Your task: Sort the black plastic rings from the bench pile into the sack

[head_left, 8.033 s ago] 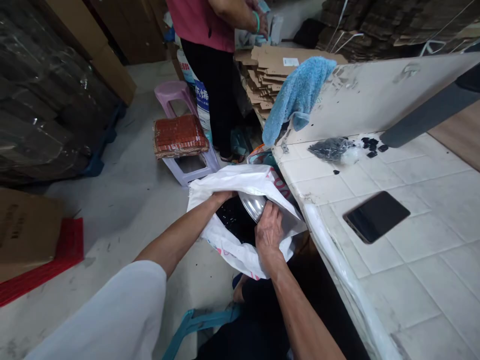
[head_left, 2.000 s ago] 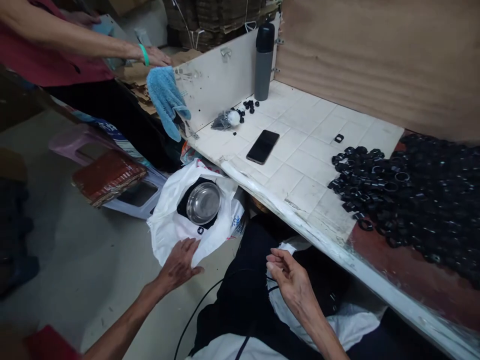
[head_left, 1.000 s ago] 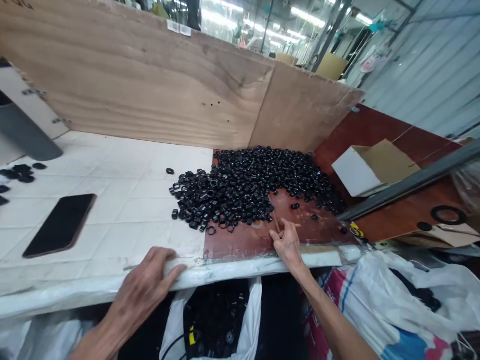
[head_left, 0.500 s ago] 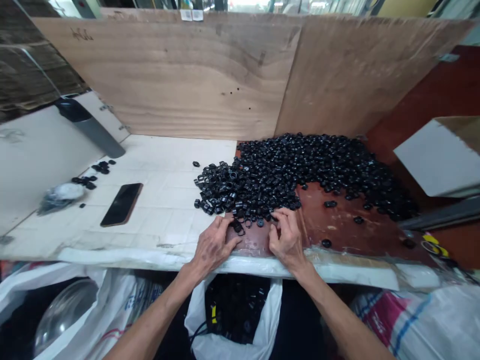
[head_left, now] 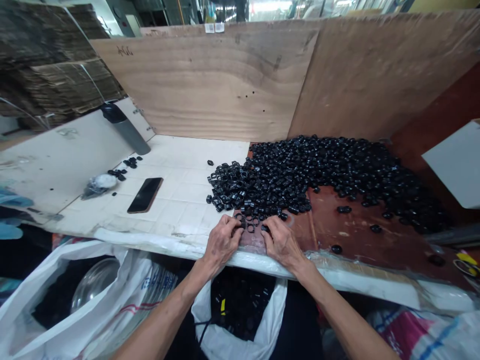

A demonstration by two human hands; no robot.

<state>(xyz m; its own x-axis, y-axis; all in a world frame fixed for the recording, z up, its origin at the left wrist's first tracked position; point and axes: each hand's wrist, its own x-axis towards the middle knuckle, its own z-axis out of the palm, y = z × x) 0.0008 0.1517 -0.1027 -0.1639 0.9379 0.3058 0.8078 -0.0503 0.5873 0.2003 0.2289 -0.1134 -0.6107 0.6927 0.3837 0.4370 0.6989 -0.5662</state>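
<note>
A large heap of small black plastic rings (head_left: pixel 318 175) lies on a reddish-brown board (head_left: pixel 348 225) and spills onto a white tiled tabletop (head_left: pixel 176 210). My left hand (head_left: pixel 223 242) and my right hand (head_left: pixel 283 245) rest side by side at the near edge of the heap. The fingertips of both hands are among a few loose rings. The fingers partly hide whatever they touch, so I cannot tell if either hand holds a ring.
A plywood panel (head_left: pixel 210 85) stands behind the heap. On the tiles lie a black phone (head_left: pixel 145 195), a grey flask (head_left: pixel 125 131) and a small plastic bag (head_left: pixel 99 183). Below the table edge, an open white bag of black parts (head_left: pixel 240 310) sits beside a sack holding a steel bowl (head_left: pixel 94 285).
The view has swung from the sack on the floor to the heap on the table. Both hands have moved from the sack to the heap's near edge and now sit closer together.
</note>
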